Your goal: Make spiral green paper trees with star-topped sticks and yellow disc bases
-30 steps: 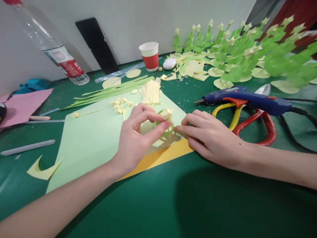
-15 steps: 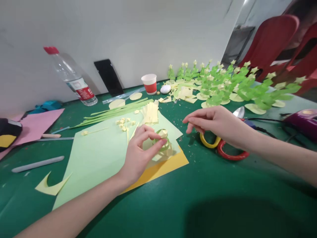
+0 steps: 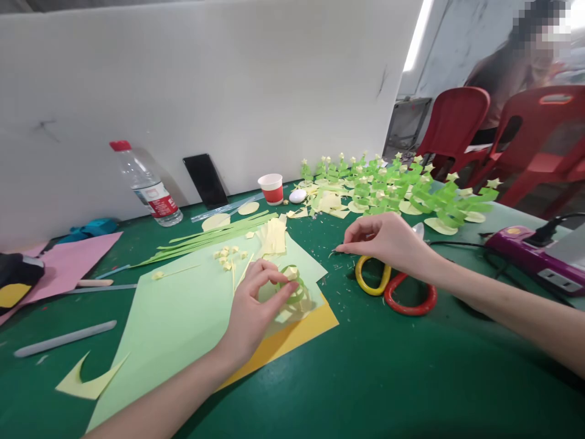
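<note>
Our left hand (image 3: 251,311) pinches a curled green-and-yellow paper flower (image 3: 299,294); our right hand (image 3: 388,241) (we cannot tell its grip) is near red-and-yellow-handled scissors (image 3: 389,295).

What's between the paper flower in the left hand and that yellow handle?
In the head view, between the paper flower and the yellow handle lie the pale green sheet's right edge, then green tabletop with tiny specks.

Legible wording: none. On the plastic bottle (image 3: 133,174), left of centre: red-and-white label (image 3: 158,201) bearing pale characters, too small and blurred to read. On the white wall panel (image 3: 256,91), at left and upper right: dark scrawled strokes (image 3: 44,127), not decipherable as writing.
</note>
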`<state>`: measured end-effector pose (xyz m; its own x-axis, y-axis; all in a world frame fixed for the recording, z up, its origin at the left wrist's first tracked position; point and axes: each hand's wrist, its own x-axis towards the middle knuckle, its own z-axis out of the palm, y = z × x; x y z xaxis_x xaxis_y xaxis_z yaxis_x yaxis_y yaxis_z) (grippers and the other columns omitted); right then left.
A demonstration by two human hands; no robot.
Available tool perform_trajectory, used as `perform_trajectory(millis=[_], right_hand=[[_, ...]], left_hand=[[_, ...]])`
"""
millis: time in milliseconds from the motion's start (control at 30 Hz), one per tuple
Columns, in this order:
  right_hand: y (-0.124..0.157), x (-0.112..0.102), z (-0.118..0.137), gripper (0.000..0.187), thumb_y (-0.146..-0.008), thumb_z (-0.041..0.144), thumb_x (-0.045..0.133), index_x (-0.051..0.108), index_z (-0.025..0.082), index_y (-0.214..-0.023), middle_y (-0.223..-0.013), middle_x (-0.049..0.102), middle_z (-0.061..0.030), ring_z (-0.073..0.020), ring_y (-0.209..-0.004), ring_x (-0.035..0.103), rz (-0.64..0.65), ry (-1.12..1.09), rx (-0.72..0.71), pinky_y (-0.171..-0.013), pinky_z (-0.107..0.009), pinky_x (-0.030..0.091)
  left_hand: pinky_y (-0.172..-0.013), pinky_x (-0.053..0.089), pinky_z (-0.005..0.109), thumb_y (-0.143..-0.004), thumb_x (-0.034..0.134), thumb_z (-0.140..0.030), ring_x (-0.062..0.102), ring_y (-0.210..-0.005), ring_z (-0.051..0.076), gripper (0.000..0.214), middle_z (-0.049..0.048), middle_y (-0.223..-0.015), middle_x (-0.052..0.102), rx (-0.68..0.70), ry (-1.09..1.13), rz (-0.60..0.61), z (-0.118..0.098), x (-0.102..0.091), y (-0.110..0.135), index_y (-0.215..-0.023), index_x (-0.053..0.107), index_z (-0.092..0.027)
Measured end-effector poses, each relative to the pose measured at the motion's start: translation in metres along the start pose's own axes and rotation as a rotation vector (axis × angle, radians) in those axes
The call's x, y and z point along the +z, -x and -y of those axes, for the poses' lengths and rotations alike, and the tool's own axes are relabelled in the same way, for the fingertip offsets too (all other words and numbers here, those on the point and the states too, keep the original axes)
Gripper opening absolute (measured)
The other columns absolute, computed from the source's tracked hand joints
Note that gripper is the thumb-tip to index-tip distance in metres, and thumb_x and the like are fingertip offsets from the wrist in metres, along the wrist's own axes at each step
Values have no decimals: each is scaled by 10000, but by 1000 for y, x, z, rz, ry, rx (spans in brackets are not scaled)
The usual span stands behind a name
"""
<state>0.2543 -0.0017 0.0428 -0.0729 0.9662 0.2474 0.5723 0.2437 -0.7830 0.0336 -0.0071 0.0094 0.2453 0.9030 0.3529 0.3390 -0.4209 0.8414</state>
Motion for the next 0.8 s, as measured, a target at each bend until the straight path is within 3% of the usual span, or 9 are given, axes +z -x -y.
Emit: perform_trajectory(millis=[200,433,800], right_hand=[[3,-5,3,372,-706,365,621,483,167,-423,-390,435,22,-65,-395,310,-95,240,-147,-452,-253,289],[-1,-12,0,165,-690,319,634,622,189,-588,-559,601,-6,-91,-457,440,-49,303,-159,-460,-239,349],[-1,-12,-2,195,-785,307,513,640,171,-726,-685,664,-34,-145,-589,598,57,186,-137,-528,-254,457]], left_hand=[[-645,391,325,-715,593,-257,462,-713,173,182,3,-714,477,-2,8,4,1,0,-1,-555,514,-220],[-663,392,331,-715,601,-247,460,-719,170,170,3,-718,477,4,22,-1,3,1,-1,-561,530,-224],[-691,377,347,-704,593,-235,450,-725,179,186,-5,-688,444,-23,33,6,1,0,-1,-538,509,-224]])
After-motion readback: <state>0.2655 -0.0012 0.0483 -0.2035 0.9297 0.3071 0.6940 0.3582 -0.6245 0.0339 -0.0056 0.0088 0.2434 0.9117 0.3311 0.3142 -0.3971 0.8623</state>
